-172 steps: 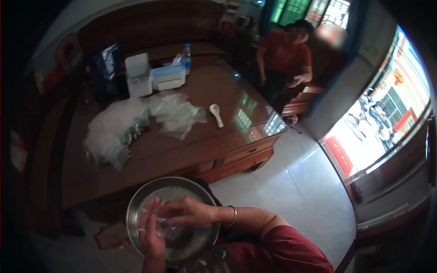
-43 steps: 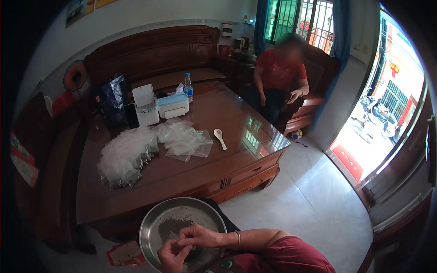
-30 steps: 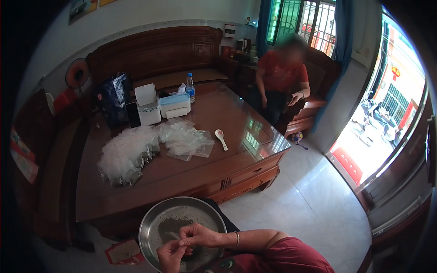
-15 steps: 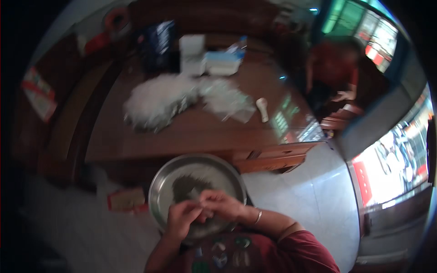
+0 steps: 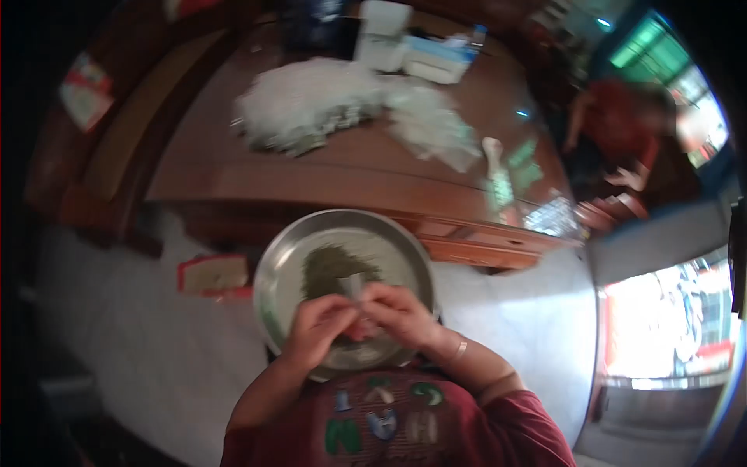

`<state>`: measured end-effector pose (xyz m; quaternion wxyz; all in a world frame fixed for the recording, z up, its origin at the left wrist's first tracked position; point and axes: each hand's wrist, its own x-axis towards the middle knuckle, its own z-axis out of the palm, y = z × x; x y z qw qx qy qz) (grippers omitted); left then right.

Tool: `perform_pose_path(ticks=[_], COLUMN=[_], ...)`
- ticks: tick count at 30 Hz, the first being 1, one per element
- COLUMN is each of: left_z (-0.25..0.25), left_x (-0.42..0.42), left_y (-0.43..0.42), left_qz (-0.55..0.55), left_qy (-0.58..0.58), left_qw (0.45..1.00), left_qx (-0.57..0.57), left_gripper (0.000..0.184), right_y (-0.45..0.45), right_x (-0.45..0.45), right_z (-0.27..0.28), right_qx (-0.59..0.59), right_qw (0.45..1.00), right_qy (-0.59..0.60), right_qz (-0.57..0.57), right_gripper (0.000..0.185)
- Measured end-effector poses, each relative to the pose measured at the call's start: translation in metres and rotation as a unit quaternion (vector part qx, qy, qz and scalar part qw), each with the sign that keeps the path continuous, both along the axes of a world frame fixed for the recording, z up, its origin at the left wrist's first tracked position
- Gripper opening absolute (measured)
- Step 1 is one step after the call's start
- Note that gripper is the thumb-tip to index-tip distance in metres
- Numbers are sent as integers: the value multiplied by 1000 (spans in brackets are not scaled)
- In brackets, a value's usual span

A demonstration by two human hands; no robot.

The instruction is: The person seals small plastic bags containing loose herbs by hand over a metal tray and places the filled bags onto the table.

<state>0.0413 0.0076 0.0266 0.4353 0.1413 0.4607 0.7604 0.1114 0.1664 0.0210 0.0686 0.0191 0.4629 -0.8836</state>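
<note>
Over a wide metal basin [image 5: 268,268], my left hand [image 5: 319,333] and my right hand [image 5: 401,315] meet with fingers pinched together. Between their fingertips sticks up a small, pale, see-through packet [image 5: 354,286]; blur hides its details. My left fingers curl around its lower side, and my right thumb and finger press on it from the right. Dark green loose material, like dried leaf or powder [image 5: 331,268], lies spread on the basin floor, just beyond my hands. Whether anything is inside the packet I cannot make out.
On the wooden table [image 5: 311,175] lie a large heap of clear packets [image 5: 311,97], flatter plastic bags [image 5: 432,121] and a pale spoon [image 5: 494,159]. Boxes [image 5: 440,61] stand behind. A red-edged carton [image 5: 214,275] sits left of the basin. Another person [image 5: 618,128] sits at right.
The view has tilted down and shifted, so the table sits higher in it and more of the basin shows. Both hands keep their pinch on the packet above the basin.
</note>
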Motion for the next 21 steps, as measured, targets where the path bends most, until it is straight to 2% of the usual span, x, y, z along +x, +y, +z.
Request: perform_pose_path(ticks=[1, 3, 4, 6, 8, 9, 11, 14, 16, 21], left_z=[5, 7, 3, 6, 7, 9, 8, 7, 2, -2], left_x=[2, 7, 7, 3, 2, 3, 2, 2, 0, -4], left_y=[1, 3, 5, 3, -1, -2, -3, -2, 0, -1], left_qz=[31, 55, 34, 44, 54, 76, 39, 50, 52, 28], left_qy=[16, 82, 81, 168, 180, 177, 175, 156, 115, 128], left_qw=[999, 994, 995, 978, 969, 964, 974, 979, 991, 990], left_qx=[-42, -48, -37, -111, -163, -182, -135, -122, -51, -44], left_gripper=[11, 11, 11, 12, 11, 11, 11, 9, 7, 6], right_y=[3, 4, 7, 3, 5, 4, 2, 2, 3, -2], right_x=[1, 5, 8, 5, 7, 8, 9, 7, 6, 4], right_z=[1, 18, 16, 16, 19, 21, 22, 17, 12, 13], right_qx=[101, 277, 287, 403, 489, 473, 459, 401, 294, 197], right_qw=[995, 960, 957, 910, 862, 870, 883, 911, 955, 979], right_qy=[12, 33, 26, 95, 122, 133, 89, 86, 30, 32], right_qz=[1, -4, -24, -37, -51, -31, -39, -37, -24, -36], right_gripper=[7, 7, 7, 8, 9, 9, 8, 9, 7, 6])
